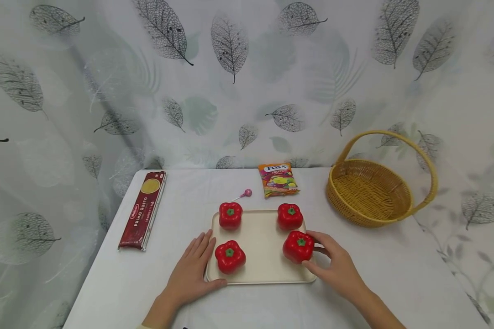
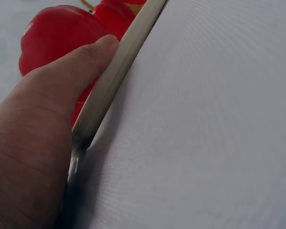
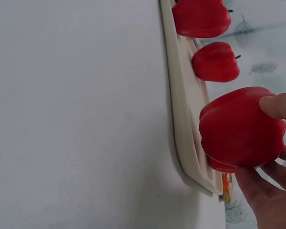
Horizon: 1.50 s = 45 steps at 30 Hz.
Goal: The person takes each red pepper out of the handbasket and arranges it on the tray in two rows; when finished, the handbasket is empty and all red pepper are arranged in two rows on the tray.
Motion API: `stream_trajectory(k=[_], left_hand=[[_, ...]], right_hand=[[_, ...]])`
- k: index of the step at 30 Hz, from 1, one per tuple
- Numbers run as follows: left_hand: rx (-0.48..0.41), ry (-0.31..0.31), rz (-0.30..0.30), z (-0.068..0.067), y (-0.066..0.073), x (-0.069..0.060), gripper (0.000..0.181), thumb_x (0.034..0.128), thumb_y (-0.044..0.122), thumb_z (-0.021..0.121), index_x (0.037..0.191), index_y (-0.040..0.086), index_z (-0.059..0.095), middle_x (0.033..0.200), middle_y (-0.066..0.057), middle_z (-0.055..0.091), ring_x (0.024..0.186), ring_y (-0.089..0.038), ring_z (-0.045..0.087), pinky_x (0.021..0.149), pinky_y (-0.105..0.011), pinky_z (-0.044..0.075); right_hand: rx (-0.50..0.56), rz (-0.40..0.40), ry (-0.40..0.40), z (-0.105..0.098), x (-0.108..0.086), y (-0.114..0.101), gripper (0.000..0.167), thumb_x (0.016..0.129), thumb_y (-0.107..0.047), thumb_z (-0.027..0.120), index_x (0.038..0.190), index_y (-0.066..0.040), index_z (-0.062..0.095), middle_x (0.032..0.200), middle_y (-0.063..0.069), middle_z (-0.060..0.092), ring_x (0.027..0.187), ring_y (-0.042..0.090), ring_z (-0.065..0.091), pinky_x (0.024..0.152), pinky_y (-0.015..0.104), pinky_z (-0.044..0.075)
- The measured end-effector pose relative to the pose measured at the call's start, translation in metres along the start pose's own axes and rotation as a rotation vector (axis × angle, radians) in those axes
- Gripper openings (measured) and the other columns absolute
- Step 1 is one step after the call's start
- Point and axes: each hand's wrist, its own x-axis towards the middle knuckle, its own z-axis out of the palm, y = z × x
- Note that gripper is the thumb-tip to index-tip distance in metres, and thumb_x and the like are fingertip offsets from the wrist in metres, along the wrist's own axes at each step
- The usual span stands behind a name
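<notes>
A cream tray [image 1: 263, 246] bears several red bell peppers with green stems, one near each corner. My right hand [image 1: 337, 267] grips the front-right bell pepper [image 1: 298, 247] between thumb and fingers, and the right wrist view shows this pepper [image 3: 243, 126] close up. Whether its underside touches the tray cannot be told. Along the tray's left side lies my left hand [image 1: 193, 269], fingers straight and thumb on the front rim. Just inside that hand sits the front-left bell pepper [image 1: 230, 257]. Behind are the back-left pepper [image 1: 230, 215] and the back-right pepper [image 1: 289, 216].
A yellow wicker basket [image 1: 370, 192] with a tall handle stands at the back right. Behind the tray lie a Fox's candy packet [image 1: 278, 180] and a pink lollipop [image 1: 247, 193]. A red spaghetti packet [image 1: 143, 210] lies at the left. Leaf-patterned curtain [image 1: 230, 114] hangs behind the white table.
</notes>
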Motion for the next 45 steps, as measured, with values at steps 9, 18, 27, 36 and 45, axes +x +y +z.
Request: stream_trajectory(k=[9, 18, 27, 36, 45], left_hand=[[-0.003, -0.035, -0.013, -0.0012, -0.0032, -0.0004, 0.119, 0.0838, 0.089, 0.062, 0.171, 0.013, 0.035, 0.180, -0.003, 0.022, 0.166, -0.025, 0.017, 0.134, -0.041, 0.013], [0.010, -0.012, 0.006, 0.0012, -0.0039, 0.0003, 0.118, 0.0839, 0.089, 0.062, 0.170, 0.013, 0.037, 0.179, -0.004, 0.024, 0.165, -0.026, 0.020, 0.134, -0.039, 0.012], [0.005, -0.017, 0.006, -0.0017, -0.0019, 0.0019, 0.118, 0.0841, 0.087, 0.064, 0.170, 0.010, 0.038, 0.179, -0.006, 0.025, 0.165, -0.029, 0.020, 0.131, -0.051, 0.023], [0.000, -0.027, 0.000, -0.0021, -0.0020, 0.0021, 0.118, 0.0843, 0.088, 0.063, 0.170, 0.010, 0.037, 0.179, -0.006, 0.025, 0.165, -0.029, 0.020, 0.131, -0.051, 0.022], [-0.003, -0.035, -0.008, -0.0021, -0.0013, 0.0020, 0.119, 0.0844, 0.088, 0.062, 0.171, 0.011, 0.036, 0.179, -0.006, 0.024, 0.165, -0.028, 0.019, 0.131, -0.051, 0.022]], right_hand=[[-0.007, 0.023, -0.009, 0.0084, -0.0016, 0.0100, 0.077, 0.086, -0.018, 0.095, 0.152, -0.009, 0.057, 0.147, 0.004, 0.063, 0.128, 0.027, 0.065, 0.098, 0.047, 0.062], [0.015, 0.040, -0.014, 0.0093, -0.0022, 0.0101, 0.080, 0.087, -0.019, 0.094, 0.155, -0.009, 0.054, 0.150, 0.006, 0.061, 0.133, 0.031, 0.062, 0.099, 0.048, 0.061], [0.031, 0.027, -0.021, 0.0109, -0.0020, 0.0099, 0.080, 0.087, -0.021, 0.095, 0.155, -0.008, 0.054, 0.150, 0.005, 0.061, 0.134, 0.030, 0.061, 0.099, 0.046, 0.061], [0.016, 0.003, -0.039, 0.0093, -0.0017, 0.0097, 0.083, 0.085, -0.019, 0.096, 0.156, -0.007, 0.053, 0.152, 0.008, 0.060, 0.133, 0.028, 0.062, 0.101, 0.048, 0.061], [0.003, -0.019, -0.056, 0.0044, -0.0010, 0.0068, 0.083, 0.086, -0.021, 0.095, 0.156, -0.010, 0.053, 0.153, 0.008, 0.059, 0.132, 0.025, 0.063, 0.102, 0.054, 0.059]])
